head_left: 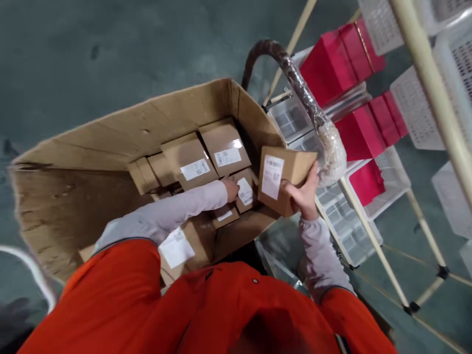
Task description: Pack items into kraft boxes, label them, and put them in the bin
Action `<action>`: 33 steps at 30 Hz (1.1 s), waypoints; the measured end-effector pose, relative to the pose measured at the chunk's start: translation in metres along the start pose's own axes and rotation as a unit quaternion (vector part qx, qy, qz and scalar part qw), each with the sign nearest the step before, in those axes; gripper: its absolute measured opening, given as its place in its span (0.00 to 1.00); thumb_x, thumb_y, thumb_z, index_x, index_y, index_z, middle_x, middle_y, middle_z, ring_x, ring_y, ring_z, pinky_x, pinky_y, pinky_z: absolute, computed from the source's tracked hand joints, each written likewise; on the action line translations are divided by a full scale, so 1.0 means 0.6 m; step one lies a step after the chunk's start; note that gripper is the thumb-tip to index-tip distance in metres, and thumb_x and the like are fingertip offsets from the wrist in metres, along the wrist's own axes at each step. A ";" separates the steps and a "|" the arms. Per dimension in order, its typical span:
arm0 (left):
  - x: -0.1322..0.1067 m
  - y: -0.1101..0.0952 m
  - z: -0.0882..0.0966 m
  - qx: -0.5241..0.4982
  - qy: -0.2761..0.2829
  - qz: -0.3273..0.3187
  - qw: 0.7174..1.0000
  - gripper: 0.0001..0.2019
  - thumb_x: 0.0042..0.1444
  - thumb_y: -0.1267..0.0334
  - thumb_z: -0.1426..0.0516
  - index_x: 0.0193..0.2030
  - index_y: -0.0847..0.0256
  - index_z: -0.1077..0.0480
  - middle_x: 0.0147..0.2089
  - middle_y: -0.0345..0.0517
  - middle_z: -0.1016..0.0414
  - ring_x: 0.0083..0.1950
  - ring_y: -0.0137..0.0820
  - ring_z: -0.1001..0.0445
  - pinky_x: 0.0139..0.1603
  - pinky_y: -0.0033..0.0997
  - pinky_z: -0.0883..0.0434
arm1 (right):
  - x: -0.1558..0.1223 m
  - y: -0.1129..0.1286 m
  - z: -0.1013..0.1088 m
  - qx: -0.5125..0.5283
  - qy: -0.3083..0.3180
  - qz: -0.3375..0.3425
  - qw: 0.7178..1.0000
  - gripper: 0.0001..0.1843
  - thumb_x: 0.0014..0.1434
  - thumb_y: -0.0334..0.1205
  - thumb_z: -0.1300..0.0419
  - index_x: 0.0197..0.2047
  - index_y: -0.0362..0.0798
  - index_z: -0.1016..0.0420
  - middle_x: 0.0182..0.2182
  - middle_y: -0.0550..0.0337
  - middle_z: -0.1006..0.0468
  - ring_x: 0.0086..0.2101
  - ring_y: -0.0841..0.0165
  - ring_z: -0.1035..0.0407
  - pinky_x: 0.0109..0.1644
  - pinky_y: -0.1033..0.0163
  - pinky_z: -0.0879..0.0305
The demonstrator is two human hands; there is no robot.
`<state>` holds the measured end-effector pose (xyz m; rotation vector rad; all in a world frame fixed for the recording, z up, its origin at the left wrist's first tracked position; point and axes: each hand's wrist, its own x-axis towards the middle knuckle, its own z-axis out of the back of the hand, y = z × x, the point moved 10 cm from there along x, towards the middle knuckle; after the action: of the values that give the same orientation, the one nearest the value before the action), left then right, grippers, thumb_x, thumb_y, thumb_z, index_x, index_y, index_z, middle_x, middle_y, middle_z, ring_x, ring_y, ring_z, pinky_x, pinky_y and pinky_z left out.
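Observation:
A big open cardboard carton [121,128] stands on the floor, filled with several small brown boxes that carry white labels. My left hand [231,189] reaches down into it and rests on one small labelled box [246,191]; its fingers are mostly hidden. My right hand [304,193] is closed round another small brown labelled box [280,178], held up at the carton's right edge. Both arms wear pale sleeves under an orange vest.
To the right stands a cream tube rack [427,73] with white mesh baskets [383,182] holding red boxes [328,69]. A dark curved handle wrapped in plastic [295,78] rises beside the carton. Grey-green floor lies all around.

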<state>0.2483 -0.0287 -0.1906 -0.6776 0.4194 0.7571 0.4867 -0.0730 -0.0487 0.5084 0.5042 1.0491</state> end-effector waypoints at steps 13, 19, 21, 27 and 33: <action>-0.196 -0.032 -0.013 -0.025 -0.020 0.021 0.999 0.23 0.68 0.58 0.43 0.65 0.67 0.26 0.68 0.64 0.30 0.71 0.50 0.34 0.71 0.46 0.33 | 0.081 -0.039 -0.263 -0.273 0.100 -0.054 0.955 0.68 0.54 0.55 0.29 0.80 0.41 0.68 0.69 0.31 0.46 0.65 0.47 0.45 0.70 0.46 0.47; -0.199 -0.020 -0.054 -0.048 0.006 0.070 0.996 0.22 0.67 0.56 0.41 0.65 0.59 0.26 0.70 0.61 0.31 0.72 0.54 0.36 0.66 0.54 0.30 | 0.064 -0.073 -0.272 -0.317 0.128 -0.142 0.929 0.71 0.49 0.51 0.24 0.81 0.44 0.66 0.70 0.28 0.47 0.66 0.44 0.43 0.66 0.43 0.40; -0.196 -0.015 -0.066 -0.042 0.025 0.080 0.996 0.22 0.66 0.55 0.40 0.64 0.58 0.25 0.68 0.62 0.29 0.69 0.54 0.33 0.63 0.54 0.27 | 0.069 -0.072 -0.269 -0.328 0.149 -0.148 0.921 0.73 0.48 0.53 0.22 0.81 0.44 0.65 0.69 0.28 0.44 0.65 0.44 0.40 0.65 0.42 0.39; -0.072 0.044 0.002 -0.015 0.023 0.104 0.994 0.13 0.64 0.68 0.42 0.51 0.71 0.19 0.52 0.66 0.20 0.57 0.53 0.23 0.58 0.48 0.26 | 0.061 -0.064 -0.249 -0.339 0.151 -0.122 0.920 0.72 0.49 0.53 0.23 0.81 0.44 0.65 0.69 0.26 0.43 0.64 0.42 0.40 0.64 0.40 0.38; 0.158 0.079 0.097 0.013 -0.066 0.048 0.997 0.35 0.60 0.74 0.41 0.75 0.58 0.35 0.81 0.59 0.52 0.83 0.52 0.60 0.79 0.68 0.63 | 0.046 -0.075 -0.257 -0.355 0.177 -0.158 0.904 0.77 0.47 0.56 0.23 0.82 0.44 0.70 0.72 0.24 0.49 0.67 0.40 0.43 0.66 0.38 0.40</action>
<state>0.2822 0.0826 -0.2225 -0.5818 0.3422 0.8798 0.4338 -0.0431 -0.1999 -0.4119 0.4622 0.9299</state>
